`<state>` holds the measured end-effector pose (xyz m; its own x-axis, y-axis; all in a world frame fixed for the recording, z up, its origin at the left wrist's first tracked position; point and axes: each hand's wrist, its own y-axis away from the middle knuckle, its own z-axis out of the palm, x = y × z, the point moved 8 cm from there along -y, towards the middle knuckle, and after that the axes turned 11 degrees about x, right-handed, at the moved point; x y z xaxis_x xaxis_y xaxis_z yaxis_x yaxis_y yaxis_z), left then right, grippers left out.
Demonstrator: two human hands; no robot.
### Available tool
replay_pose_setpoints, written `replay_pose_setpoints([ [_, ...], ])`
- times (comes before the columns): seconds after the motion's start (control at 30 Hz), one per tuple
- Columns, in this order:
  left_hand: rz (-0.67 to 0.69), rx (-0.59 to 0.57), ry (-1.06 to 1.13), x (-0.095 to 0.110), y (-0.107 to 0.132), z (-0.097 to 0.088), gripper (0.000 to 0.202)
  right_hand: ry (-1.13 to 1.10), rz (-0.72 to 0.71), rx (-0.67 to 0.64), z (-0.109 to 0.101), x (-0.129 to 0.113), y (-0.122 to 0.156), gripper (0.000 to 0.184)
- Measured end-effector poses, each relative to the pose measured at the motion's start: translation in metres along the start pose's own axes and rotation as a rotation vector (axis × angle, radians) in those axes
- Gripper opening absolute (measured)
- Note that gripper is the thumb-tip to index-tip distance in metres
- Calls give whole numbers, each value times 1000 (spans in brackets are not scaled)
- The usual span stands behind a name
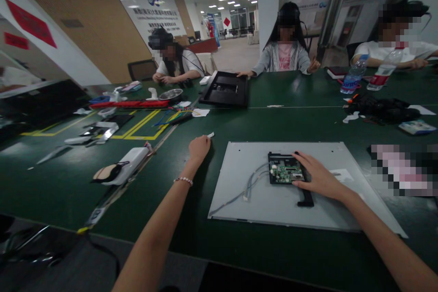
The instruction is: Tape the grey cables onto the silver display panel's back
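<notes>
A green circuit board [286,171] sits in a black plastic frame [281,155], which rests on a flat grey panel [236,169]. My right hand [320,175] grips the frame's right end, thumb at the near edge and fingers at the far edge. From the board's left side grey cables [251,180] run across the panel toward its near left corner. Left of the panel, my left hand [199,149] is closed above the green table, with a small white piece [211,135] sticking out of its fingertips. What that piece is, I cannot make out.
A white power strip [132,164] lies on the left, and a black tray-like casing [224,89] lies across the table by a co-worker's hand [245,73]. Bottles [354,75] and a black heap [379,108] are at the right. Several people sit opposite.
</notes>
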<state>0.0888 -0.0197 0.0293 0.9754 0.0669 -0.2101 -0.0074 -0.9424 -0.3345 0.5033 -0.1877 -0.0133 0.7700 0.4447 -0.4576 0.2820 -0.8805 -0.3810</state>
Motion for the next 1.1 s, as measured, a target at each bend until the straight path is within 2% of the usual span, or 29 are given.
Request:
replay_pose_setpoints([
  [0.1,25,-16,8,-3,6,-5,41,0,0,-1,-1,-1,0,88],
  [0.37,107,-67,-52,-4,-1,-8,37,10,-6,2,0,-1,0,85],
  [0.73,239,37,-26,8,28,-24,38,18,-19,1,2,2,1,82],
  [0.83,321,105,56,24,37,-35,36,12,-20,-5,2,3,1,82],
  [0.93,428,185,174,53,46,-48,35,14,-25,0,2,2,1,84],
  [1.0,500,192,205,76,53,-52,33,18,-24,3,1,2,1,85],
  [1.1,583,143,204,107,64,-52,26,21,-12,-8,1,2,1,84],
])
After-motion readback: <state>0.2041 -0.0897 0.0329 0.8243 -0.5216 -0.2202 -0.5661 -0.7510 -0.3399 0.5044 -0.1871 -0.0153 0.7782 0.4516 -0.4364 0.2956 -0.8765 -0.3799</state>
